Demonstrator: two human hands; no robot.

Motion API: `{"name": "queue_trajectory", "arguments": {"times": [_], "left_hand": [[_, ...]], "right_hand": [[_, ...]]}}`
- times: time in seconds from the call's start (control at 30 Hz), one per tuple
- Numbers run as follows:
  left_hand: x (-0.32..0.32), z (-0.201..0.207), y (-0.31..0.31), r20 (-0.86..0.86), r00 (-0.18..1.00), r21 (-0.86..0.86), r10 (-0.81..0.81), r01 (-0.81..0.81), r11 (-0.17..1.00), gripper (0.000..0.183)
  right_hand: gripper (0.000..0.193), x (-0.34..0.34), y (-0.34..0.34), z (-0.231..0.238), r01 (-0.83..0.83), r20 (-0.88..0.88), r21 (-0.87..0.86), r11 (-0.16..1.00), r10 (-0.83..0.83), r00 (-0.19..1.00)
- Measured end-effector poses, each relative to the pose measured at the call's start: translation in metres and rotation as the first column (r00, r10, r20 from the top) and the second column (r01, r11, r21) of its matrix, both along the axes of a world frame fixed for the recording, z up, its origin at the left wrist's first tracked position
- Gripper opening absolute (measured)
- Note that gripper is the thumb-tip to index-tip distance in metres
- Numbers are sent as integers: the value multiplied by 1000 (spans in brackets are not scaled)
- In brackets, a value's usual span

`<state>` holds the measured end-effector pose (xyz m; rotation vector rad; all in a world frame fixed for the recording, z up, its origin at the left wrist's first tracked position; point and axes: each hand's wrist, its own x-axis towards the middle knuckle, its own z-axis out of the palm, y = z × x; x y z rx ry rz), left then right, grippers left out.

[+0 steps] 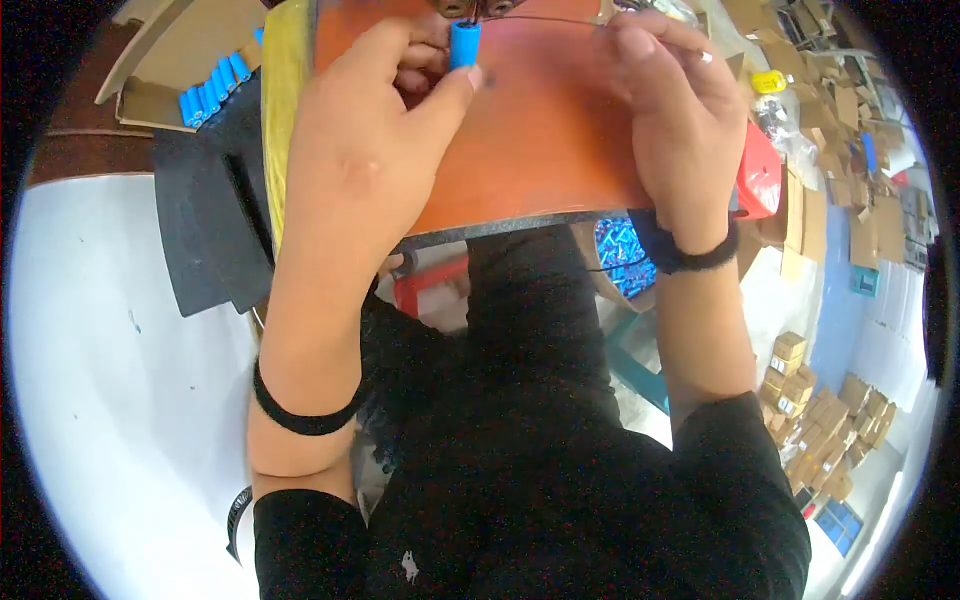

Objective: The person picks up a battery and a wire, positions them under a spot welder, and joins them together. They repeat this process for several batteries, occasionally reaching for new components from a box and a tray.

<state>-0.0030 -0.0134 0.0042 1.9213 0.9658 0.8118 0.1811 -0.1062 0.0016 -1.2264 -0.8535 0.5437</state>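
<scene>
Left hand (375, 125): thumb and fingers pinch a small blue cylinder (464, 45).
Right hand (685, 115): fingers bunched and blurred beside the right end of a thin dark wire (550, 18); whether they pinch it, I cannot tell.
Blue cylinder: over the counter (540, 150) near its far edge, left of the middle, with dark leads at its far end.
Metal parts (497, 6): rounded, cut off by the picture's top; whether the cylinder or its leads touch them, I cannot tell.
Step in hand: probably working on the leads, one hand steadying the cylinder, the other guiding the wire.
Next move: likely calls for a still left hand and careful placing of the wire.
More cylinders: a row in the cardboard box (150, 102) off the counter's far left corner; many in a tub (622, 255) below the near edge.
Writing: none readable; the yellow bottle (768, 81) beyond the right edge is too small.
</scene>
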Motion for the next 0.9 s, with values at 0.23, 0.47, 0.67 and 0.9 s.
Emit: {"name": "queue_trajectory", "arguments": {"times": [0.23, 0.47, 0.67, 0.9], "left_hand": [[-32, 16, -15, 81, 971, -159, -226, 236, 959, 35], [-29, 30, -19, -52, 966, -101, -255, 249, 963, 28], [-9, 5, 3, -166, 976, 209, -140, 174, 962, 30], [-3, 3, 4, -206, 976, 287, -67, 126, 950, 32]], "right_hand": [[13, 4, -19, 7, -122, 102, 18, 992, 120, 988], [16, -13, -17, 19, -212, 43, -51, 976, 214, 976], [17, -18, 2, 22, -212, 109, -178, 961, 233, 966], [7, -23, 16, 34, -178, 32, -284, 942, 195, 980]]}}
